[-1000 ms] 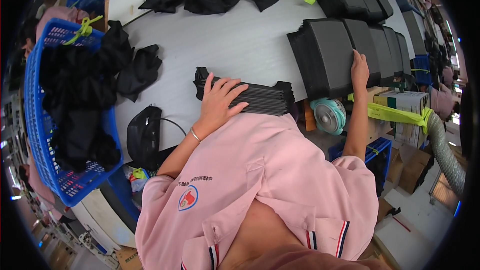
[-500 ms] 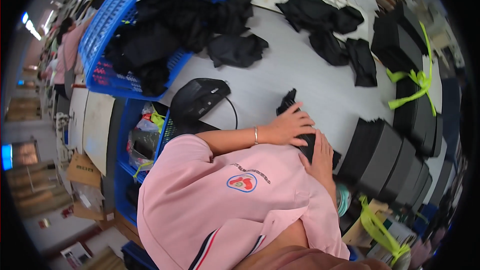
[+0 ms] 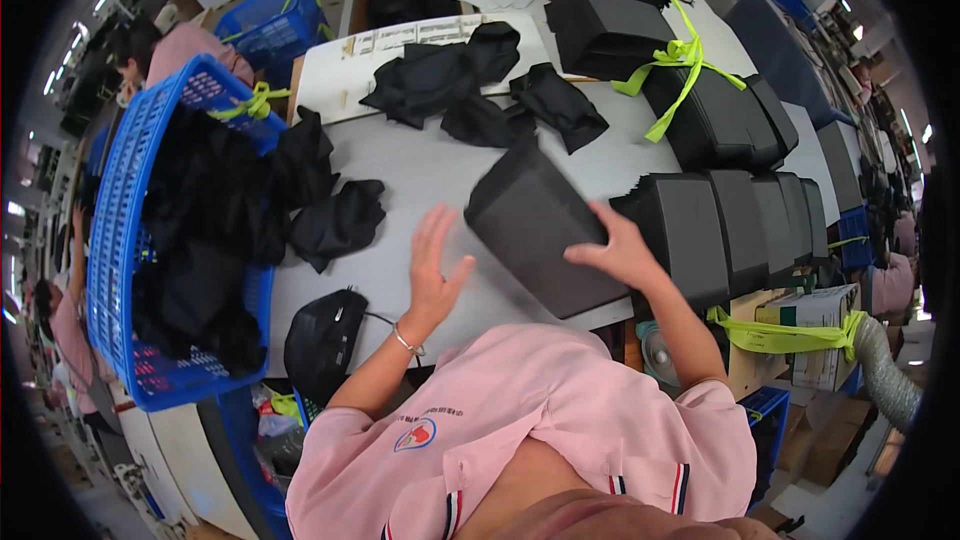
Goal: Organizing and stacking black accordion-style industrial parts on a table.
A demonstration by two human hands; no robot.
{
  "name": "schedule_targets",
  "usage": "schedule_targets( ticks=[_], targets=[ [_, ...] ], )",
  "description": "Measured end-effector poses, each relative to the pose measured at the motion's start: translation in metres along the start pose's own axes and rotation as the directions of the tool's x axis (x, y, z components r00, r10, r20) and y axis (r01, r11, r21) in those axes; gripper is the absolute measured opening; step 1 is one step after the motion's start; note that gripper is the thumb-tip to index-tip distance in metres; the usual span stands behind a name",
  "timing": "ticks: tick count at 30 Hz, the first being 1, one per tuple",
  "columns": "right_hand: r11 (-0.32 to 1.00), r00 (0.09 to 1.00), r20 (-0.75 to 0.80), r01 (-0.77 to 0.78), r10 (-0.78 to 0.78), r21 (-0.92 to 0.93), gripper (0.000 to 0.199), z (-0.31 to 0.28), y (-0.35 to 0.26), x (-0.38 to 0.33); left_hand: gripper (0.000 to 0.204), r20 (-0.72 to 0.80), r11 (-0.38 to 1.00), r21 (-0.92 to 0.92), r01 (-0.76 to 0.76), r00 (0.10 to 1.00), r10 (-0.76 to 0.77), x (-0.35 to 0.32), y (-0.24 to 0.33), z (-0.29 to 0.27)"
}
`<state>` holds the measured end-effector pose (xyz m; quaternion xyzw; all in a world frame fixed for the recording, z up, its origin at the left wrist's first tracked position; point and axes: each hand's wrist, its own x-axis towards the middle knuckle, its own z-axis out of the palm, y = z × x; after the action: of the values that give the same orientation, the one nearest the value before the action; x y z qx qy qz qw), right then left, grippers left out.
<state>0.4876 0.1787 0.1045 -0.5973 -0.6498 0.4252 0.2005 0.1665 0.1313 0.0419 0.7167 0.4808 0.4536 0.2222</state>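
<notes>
A flat, dark grey rectangular fabric piece [image 3: 535, 230] lies tilted over the worktable in front of me, blurred along its edges. My right hand [image 3: 622, 252] is at its right edge, the thumb across its upper face and the other fingers along the edge, partly hidden. Left of the piece, my left hand [image 3: 436, 268] is raised and slightly blurred, its fingers apart and nothing in it. Crumpled black fabric pieces [image 3: 435, 80] are spread beyond the grey piece. Stacks of similar dark pieces [image 3: 690, 240] stand just right of my right hand.
At the left, a blue plastic basket [image 3: 105, 285] is heaped with black fabric. A black mesh-covered object [image 3: 325, 335] with a cord stands by my left forearm. A yellow-green strip [image 3: 690, 55] ties the farther stack. Another person [image 3: 195, 50] in pink is beyond the basket.
The view has turned. My hands, earlier close together over a bunched black piece near my body, are now apart. The dark piece is spread out flat, and my left hand is off it.
</notes>
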Motion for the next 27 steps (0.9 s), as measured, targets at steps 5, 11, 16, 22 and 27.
schedule_targets(
  ticks=[5,11,16,22,27],
  targets=[
    [0.681,0.957,-0.216,0.026,0.195,0.732,0.084,-0.058,-0.014,0.090,0.059,-0.052,0.971,-0.131,0.199,0.977,-0.208,0.043,-0.012,0.001],
    [0.232,0.899,-0.378,0.328,0.222,0.916,0.055,-0.151,0.004,0.263,0.057,0.010,0.985,-0.092,0.145,0.989,-0.145,0.110,-0.003,0.014],
    [-0.013,0.820,-0.448,0.484,0.356,0.875,0.055,-0.212,0.050,0.387,0.055,0.070,0.993,-0.045,0.113,0.992,-0.110,0.186,-0.006,0.034],
    [0.169,0.620,-0.516,0.530,0.591,0.831,0.075,-0.198,0.032,0.438,0.055,0.181,0.998,0.035,-0.060,0.982,0.053,0.304,-0.029,0.089],
    [0.097,0.637,-0.440,0.499,0.633,0.861,0.070,-0.190,0.011,0.407,0.054,0.231,0.973,0.025,-0.230,0.948,0.218,0.420,-0.023,0.171]
  ],
)
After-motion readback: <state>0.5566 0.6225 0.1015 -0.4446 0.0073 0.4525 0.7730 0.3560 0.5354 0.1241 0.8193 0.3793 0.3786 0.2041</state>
